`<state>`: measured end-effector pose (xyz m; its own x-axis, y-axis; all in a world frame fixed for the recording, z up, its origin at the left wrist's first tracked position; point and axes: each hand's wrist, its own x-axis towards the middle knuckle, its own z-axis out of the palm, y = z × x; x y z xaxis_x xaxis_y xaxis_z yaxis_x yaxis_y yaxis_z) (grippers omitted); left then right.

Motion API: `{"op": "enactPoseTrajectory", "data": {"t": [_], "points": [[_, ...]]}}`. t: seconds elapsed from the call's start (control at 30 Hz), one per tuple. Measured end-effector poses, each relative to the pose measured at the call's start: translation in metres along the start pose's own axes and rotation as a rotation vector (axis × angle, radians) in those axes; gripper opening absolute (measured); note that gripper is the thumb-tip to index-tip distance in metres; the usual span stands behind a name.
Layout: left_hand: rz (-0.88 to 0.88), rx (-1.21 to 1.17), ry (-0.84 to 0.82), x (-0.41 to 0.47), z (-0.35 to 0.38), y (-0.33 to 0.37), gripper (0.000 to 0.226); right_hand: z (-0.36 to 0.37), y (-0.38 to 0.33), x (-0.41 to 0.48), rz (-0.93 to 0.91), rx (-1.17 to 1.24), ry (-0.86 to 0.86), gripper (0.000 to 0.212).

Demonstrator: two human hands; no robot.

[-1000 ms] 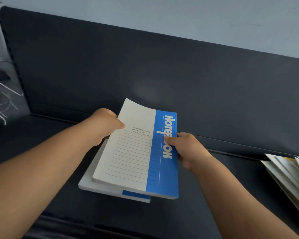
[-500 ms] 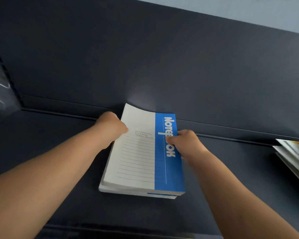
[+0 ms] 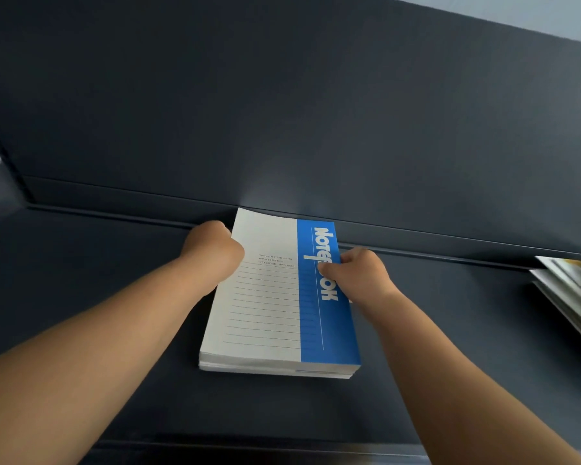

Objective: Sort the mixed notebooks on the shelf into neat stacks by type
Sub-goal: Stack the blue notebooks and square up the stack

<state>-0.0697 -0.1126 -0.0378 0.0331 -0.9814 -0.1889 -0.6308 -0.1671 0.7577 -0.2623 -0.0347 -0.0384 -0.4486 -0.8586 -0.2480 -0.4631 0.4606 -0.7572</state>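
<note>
Your two hands hold the top notebook (image 3: 275,297) of a small stack (image 3: 275,369) that lies flat on the dark shelf (image 3: 81,280), about mid-width, its far edge close against the ridge at the foot of the back panel (image 3: 282,95). The cover is cream with ruled lines on its left part and has a blue band down the right side bearing the word "Notebook" in white, read sideways.

Your left hand (image 3: 212,253) is at the cover's left edge, near the far corner. Its fingers (image 3: 230,251) are curled together in a loose fist pressed on that edge; whether they pinch the cover or only push on it, you cannot tell from here. Your right hand (image 3: 359,276) grips the opposite edge on the blue band, thumb on top across the lettering and hiding two of its letters, the other fingers wrapped under the side, so it is clamped on the notebook.

The top notebook sits nearly square on those below; at the near end the lower page blocks show as pale layers, with a thin blue strip at the right corner, and the bottom one juts slightly to the near side.

At the right edge of the view, well apart from the stack, a second pile (image 3: 574,297) of thin white and yellow booklets lies fanned and untidy on the same shelf.
</note>
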Motion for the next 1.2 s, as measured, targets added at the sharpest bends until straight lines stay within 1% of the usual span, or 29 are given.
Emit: {"op": "enactPoseTrajectory", "data": {"t": [0.03,0.1,0.17,0.2,0.23,0.27,0.3,0.33,0.37,0.4,0.43,0.47,0.5,0.53,0.6,0.7,0.77,0.83,0.93,1.1,1.2], "points": [[0.006,-0.008,-0.019,-0.002,-0.001,0.000,0.012,0.000,0.000,-0.001,-0.011,-0.004,-0.003,0.016],[0.014,0.001,-0.096,-0.011,-0.006,0.001,0.021,-0.002,0.000,-0.006,-0.013,-0.003,0.002,0.028],[0.063,0.027,-0.191,-0.026,-0.014,0.003,0.043,-0.004,-0.002,-0.014,-0.022,-0.007,0.014,0.032],[0.097,0.022,-0.245,-0.034,-0.019,0.005,0.047,-0.006,-0.002,-0.019,-0.031,-0.011,-0.002,0.033],[0.135,0.000,-0.306,-0.043,-0.024,0.007,0.042,-0.007,-0.001,-0.024,-0.044,-0.011,-0.029,0.036],[0.159,-0.018,-0.377,-0.052,-0.029,0.007,0.032,-0.008,0.001,-0.028,-0.062,-0.016,-0.053,0.038],[0.178,-0.016,-0.430,-0.060,-0.034,0.006,0.030,-0.008,0.003,-0.032,-0.079,-0.038,-0.071,0.038],[0.197,0.017,-0.474,-0.065,-0.038,0.002,0.039,-0.010,0.004,-0.040,-0.088,-0.069,-0.100,0.041],[0.211,0.088,-0.494,-0.069,-0.040,-0.004,0.057,-0.011,0.006,-0.047,-0.096,-0.104,-0.132,0.050],[0.221,0.177,-0.498,-0.073,-0.042,-0.009,0.080,-0.013,0.008,-0.054,-0.098,-0.147,-0.167,0.066],[0.229,0.271,-0.502,-0.078,-0.044,-0.014,0.098,-0.014,0.011,-0.061,-0.100,-0.199,-0.203,0.083],[0.241,0.363,-0.505,-0.082,-0.044,-0.019,0.109,-0.015,0.012,-0.070,-0.095,-0.266,-0.246,0.097],[0.257,0.451,-0.503,-0.087,-0.043,-0.024,0.117,-0.016,0.013,-0.078,-0.095,-0.335,-0.280,0.103],[0.268,0.536,-0.494,-0.092,-0.042,-0.027,0.124,-0.017,0.014,-0.087,-0.088,-0.409,-0.303,0.108],[0.305,0.686,-0.423,-0.101,-0.039,-0.034,0.135,-0.016,0.019,-0.101,-0.098,-0.567,-0.316,0.114],[0.369,0.809,-0.282,-0.108,-0.033,-0.041,0.135,-0.006,0.025,-0.109,-0.175,-0.732,-0.228,0.119],[0.401,0.797,-0.254,-0.108,-0.031,-0.043,0.130,0.000,0.030,-0.108,-0.212,-0.777,-0.151,0.115],[0.415,0.767,-0.251,-0.109,-0.030,-0.044,0.125,0.002,0.032,-0.106,-0.228,-0.756,-0.103,0.108],[0.401,0.729,-0.250,-0.109,-0.029,-0.042,0.116,0.002,0.033,-0.105,-0.239,-0.740,-0.084,0.103],[0.373,0.695,-0.234,-0.108,-0.028,-0.045,0.092,0.002,0.032,-0.106,-0.249,-0.740,-0.079,0.098],[0.390,0.715,-0.231,-0.107,-0.028,-0.046,0.090,0.001,0.032,-0.105,-0.246,-0.728,-0.086,0.098]]}}
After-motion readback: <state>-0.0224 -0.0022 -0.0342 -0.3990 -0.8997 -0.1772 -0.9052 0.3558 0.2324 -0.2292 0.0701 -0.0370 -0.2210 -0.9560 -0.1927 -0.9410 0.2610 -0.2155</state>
